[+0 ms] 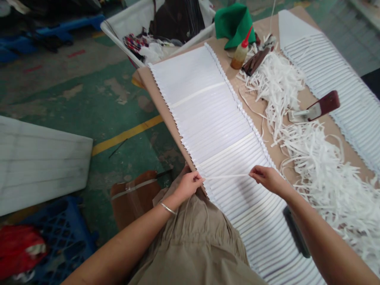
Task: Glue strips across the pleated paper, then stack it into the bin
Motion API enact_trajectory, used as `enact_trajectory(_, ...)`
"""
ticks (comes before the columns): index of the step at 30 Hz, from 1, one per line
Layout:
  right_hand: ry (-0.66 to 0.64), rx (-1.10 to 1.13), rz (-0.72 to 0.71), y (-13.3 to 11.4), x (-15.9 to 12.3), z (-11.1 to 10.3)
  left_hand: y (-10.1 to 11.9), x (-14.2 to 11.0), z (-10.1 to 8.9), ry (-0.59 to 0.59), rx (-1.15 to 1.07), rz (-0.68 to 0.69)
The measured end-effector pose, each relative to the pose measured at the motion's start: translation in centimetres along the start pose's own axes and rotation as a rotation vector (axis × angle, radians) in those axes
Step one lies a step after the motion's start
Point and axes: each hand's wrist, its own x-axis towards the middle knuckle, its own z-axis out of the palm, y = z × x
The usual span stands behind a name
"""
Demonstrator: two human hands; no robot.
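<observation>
Both hands are pinched shut on the ends of one thin white strip (227,176): my left hand (190,184) holds it at the near edge of the pleated sheet (208,114), my right hand (265,178) at the far edge, and the strip runs taut between them across the pleats. I have only the head view to go on.

I judge the step in hand to be drawing a single strip across or out of a fold — which of the two I cannot tell. The next move, as I read it, calls for an even pull from both ends, so the strip stays straight and the pleats beneath keep their order.

Counting: two pleated sheets on the bench (299,99) — the one under my hands and a second sheet (335,79) along the far side. Between them lies one loose heap of white strips (311,158), too many to number. One dark-handled tool (316,109) rests on the heap, one squeeze bottle (241,53) with a red tip stands beyond it, and one green cloth (233,21) lies behind the bottle.
</observation>
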Motion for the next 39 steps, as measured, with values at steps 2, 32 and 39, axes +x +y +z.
enact_trajectory(2, 0.029, -0.027, -0.017, 0.4, 1.7, -0.8, -0.8, 0.3, -0.5, 0.021, -0.016, -0.004)
enact_trajectory(32, 0.500, -0.204, 0.053, 2.8, 16.3, -8.5, -1.6, 7.6, 0.9, 0.447, 0.306, -0.099)
enact_trajectory(39, 0.510, -0.226, 0.062, 2.8, 17.0, -8.2, -1.1, 7.6, 0.8, 0.446, 0.304, -0.100)
